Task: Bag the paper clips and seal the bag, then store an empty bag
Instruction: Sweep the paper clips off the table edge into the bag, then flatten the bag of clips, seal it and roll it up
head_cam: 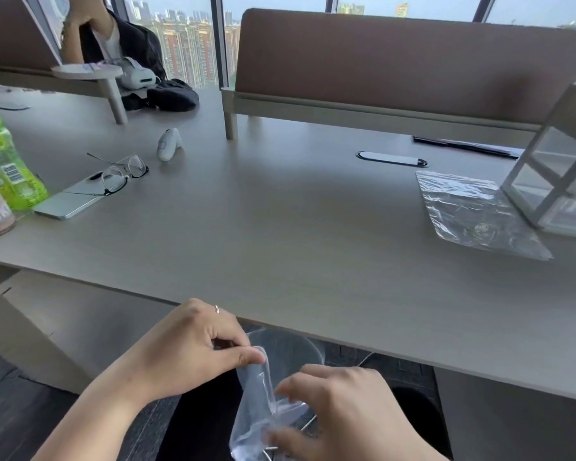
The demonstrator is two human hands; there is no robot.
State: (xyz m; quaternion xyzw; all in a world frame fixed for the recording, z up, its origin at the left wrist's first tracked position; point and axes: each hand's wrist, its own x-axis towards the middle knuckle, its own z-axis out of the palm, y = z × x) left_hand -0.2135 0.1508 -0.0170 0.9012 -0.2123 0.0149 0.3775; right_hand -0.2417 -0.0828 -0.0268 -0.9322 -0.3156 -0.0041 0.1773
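- Below the near edge of the table (280, 261), over the person's lap, both hands work a clear plastic bag (256, 404).
- The left hand (187, 347) pinches the bag's upper edge between thumb and curled fingers; a ring sits on one finger.
- The right hand (340, 404) has its fingers curled at the bag's lower part, gripping the plastic.
- Paper clips cannot be made out inside that bag; the plastic is blurred.
- A second clear bag (473, 211) lies flat on the table's right side, touching a glass-sided box (556, 168).
- On the left stand a green bottle (10, 161), with glasses (123, 174) resting on a phone (70, 201) and a white controller (168, 144) near them.
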